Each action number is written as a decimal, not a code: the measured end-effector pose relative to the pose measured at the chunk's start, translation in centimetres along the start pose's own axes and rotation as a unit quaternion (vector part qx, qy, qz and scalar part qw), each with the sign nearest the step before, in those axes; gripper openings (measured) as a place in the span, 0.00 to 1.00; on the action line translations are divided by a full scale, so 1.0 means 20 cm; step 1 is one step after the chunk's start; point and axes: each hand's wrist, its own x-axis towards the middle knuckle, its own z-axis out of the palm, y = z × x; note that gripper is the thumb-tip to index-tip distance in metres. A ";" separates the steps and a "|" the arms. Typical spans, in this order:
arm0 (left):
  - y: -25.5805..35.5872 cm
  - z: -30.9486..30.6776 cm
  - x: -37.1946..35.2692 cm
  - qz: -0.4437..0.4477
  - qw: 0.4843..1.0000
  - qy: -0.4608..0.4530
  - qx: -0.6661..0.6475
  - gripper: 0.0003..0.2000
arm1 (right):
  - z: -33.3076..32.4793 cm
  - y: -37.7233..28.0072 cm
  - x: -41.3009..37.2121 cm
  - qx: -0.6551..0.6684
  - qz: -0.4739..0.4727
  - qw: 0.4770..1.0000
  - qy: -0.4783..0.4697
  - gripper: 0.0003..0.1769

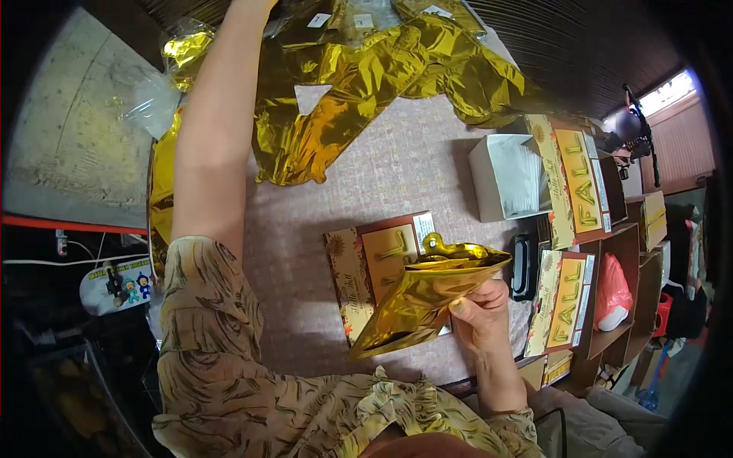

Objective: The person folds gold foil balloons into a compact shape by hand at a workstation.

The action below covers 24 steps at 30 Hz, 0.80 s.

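My right hand (485,311) grips a folded gold foil balloon (427,298) by its right side, with the thumb on top. The balloon is held above a printed "FALL" card (389,256), hiding much of it. A small rounded tab sticks up at the balloon's upper edge. My left arm (214,145) stretches to the far edge of the table, and its hand lies beyond the top of the picture. Nearest to that arm is a flat gold foil balloon (351,84) spread over the far part of the table.
A white open box (489,179) holds a stack of clear plastic sleeves. "FALL" cards (561,301) stand along the right edge against brown shelving (618,275). Near them lies a black tray-like object (522,267). Clear packets (366,21) lie at the far edge.
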 end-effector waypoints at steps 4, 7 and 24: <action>-0.04 -0.21 -0.32 0.159 0.481 -0.104 0.856 0.28 | 0.01 -0.01 0.00 -0.014 -0.005 1.000 -0.007 0.14; -0.19 -0.24 -0.41 -0.111 0.801 0.141 0.571 0.32 | 0.00 -0.01 -0.01 -0.009 0.006 1.000 -0.002 0.12; -1.00 0.44 -1.00 -0.041 0.524 -0.211 0.824 0.41 | 0.00 -0.03 -0.04 0.090 0.019 0.995 -0.028 0.11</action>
